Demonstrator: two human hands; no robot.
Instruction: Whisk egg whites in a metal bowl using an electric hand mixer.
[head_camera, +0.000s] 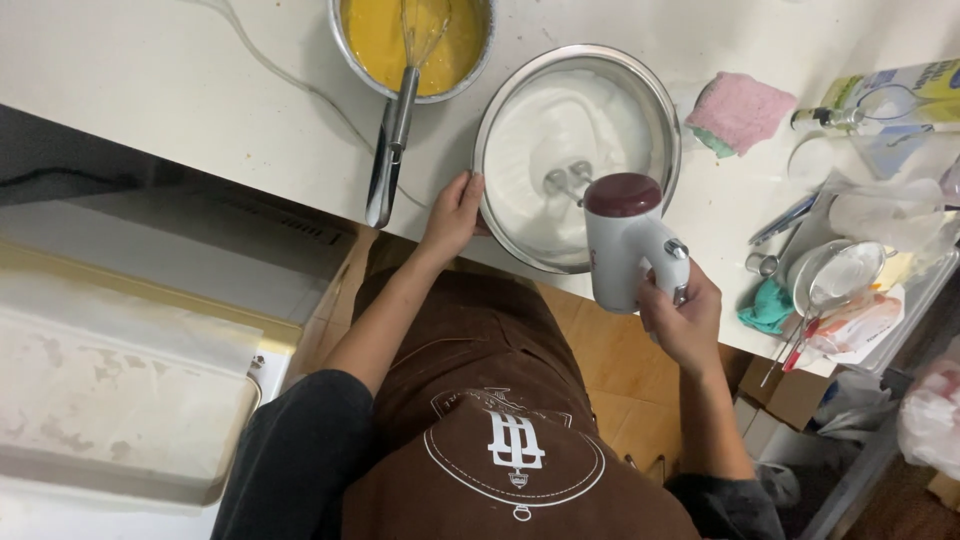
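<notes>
**Mixer in the White Foam, Bowl at the Bench Edge**

At far left a lined tray (120, 400) sat below the bench (150, 90). Farther along, a pan (345, 40) of yellow batter held a whisk (395, 110), its handle reaching toward the bench edge. The left hand (452, 215) was curled around the near rim of the steel bowl (660, 110), fingers closed on the metal. White foam (560, 130) filled the bowl, and the beaters (565, 182) stood in it. The right hand (685, 320) was wrapped tight around the handle of the mixer (625, 240), held just over the bowl's near side. A pink sponge (742, 108) and a sieve (845, 275) lay to the right.

The bowl overhung the edge slightly, so a slack left grip could probably have let it tip or slide. Lifting running beaters clear would likely have flung foam about.
</notes>
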